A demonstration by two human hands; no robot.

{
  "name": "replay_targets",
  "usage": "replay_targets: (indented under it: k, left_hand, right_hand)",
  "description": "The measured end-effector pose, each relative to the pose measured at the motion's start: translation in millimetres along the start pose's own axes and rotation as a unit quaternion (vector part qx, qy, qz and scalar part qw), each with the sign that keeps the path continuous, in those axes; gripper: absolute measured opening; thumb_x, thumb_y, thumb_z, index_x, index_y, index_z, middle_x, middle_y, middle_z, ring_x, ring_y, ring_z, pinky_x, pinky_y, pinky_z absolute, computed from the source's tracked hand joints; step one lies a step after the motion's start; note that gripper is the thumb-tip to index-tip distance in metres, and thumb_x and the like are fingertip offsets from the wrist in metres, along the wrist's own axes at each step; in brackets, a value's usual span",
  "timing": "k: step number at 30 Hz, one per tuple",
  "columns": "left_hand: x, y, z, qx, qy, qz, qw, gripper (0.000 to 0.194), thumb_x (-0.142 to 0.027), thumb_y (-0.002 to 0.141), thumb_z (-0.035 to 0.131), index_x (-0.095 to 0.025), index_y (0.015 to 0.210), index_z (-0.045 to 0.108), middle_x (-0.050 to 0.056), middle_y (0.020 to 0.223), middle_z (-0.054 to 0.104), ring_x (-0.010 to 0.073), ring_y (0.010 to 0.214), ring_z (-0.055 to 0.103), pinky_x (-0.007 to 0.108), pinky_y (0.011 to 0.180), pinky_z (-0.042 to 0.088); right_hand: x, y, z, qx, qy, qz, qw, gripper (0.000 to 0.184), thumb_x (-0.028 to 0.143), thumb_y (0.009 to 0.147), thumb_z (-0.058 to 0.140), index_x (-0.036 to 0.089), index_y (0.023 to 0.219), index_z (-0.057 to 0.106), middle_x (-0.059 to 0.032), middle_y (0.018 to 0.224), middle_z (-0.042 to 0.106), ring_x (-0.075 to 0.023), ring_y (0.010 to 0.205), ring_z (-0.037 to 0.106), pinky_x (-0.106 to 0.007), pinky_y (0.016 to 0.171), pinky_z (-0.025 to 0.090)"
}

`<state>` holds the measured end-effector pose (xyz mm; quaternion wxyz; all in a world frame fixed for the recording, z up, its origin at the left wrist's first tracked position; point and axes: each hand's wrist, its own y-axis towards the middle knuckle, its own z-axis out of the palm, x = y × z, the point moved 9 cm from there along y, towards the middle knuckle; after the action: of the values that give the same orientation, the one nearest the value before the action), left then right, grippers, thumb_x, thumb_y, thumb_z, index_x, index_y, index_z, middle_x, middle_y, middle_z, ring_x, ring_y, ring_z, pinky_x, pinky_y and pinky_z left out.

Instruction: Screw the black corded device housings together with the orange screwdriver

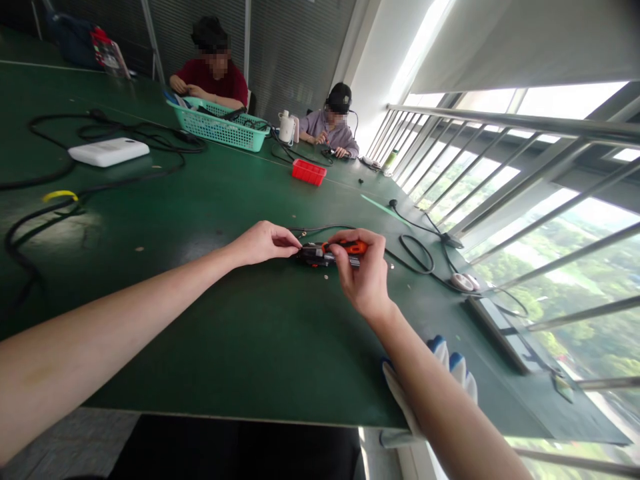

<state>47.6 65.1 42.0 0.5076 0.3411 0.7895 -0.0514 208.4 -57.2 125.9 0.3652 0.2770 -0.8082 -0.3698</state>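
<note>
My right hand [364, 270] is closed around an orange-and-black screwdriver [354, 247], held nearly level with its tip end toward the left. Under it lies a dark device with grey metal parts [314, 254], low over the table or on it; which of these I cannot tell. At the device's left end, my left hand [265, 241] pinches with thumb and forefinger; what is between the fingertips is too small to make out. A thin black cable [325, 230] runs behind the device, with a small brass-coloured piece [302, 235] close to the left fingertips.
Across the green table [240, 347] stand a red tray [309, 172] and a turquoise basket [220, 127] of dark items. A white box [109, 152] and black cables lie left. Gloves [453, 363] lie by my right forearm. Two people sit beyond; a railing [500, 127] borders the right.
</note>
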Motion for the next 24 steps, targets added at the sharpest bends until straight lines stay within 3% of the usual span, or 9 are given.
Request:
replay_targets:
  k: [5, 11, 24]
  left_hand:
    - [-1.6, 0.4, 0.1, -0.007, -0.007, 0.015, 1.000, 0.029, -0.039, 0.080, 0.076, -0.018, 0.099, 0.079, 0.005, 0.096, 0.080, 0.0222, 0.091, 0.074, 0.035, 0.089, 0.059]
    - [0.3, 0.6, 2.2, -0.007, -0.017, 0.020, 1.000, 0.030, -0.041, 0.080, 0.076, -0.018, 0.099, 0.079, 0.005, 0.095, 0.080, 0.0220, 0.091, 0.074, 0.037, 0.090, 0.059]
    - [-2.3, 0.7, 1.4, -0.002, -0.003, 0.027, 1.000, 0.028, -0.040, 0.080, 0.076, -0.018, 0.098, 0.078, 0.005, 0.098, 0.079, 0.0220, 0.092, 0.074, 0.038, 0.092, 0.059]
  right_hand:
    - [-3.2, -0.3, 5.9, 0.030, -0.025, 0.027, 0.999, 0.022, 0.038, 0.102, 0.055, 0.025, 0.116, 0.044, -0.0051, 0.106, 0.071, -0.0174, 0.093, 0.070, -0.033, 0.084, 0.057]
    - [0.9, 1.6, -4.4, -0.007, -0.027, 0.026, 0.999, 0.021, 0.039, 0.102, 0.053, 0.026, 0.116, 0.044, -0.0057, 0.104, 0.071, -0.0189, 0.092, 0.071, -0.035, 0.082, 0.057]
    - [0.0, 1.7, -0.7, 0.011, -0.067, 0.033, 0.997, 0.024, 0.042, 0.101, 0.056, 0.025, 0.116, 0.048, -0.0051, 0.105, 0.071, -0.0176, 0.089, 0.070, -0.031, 0.079, 0.057]
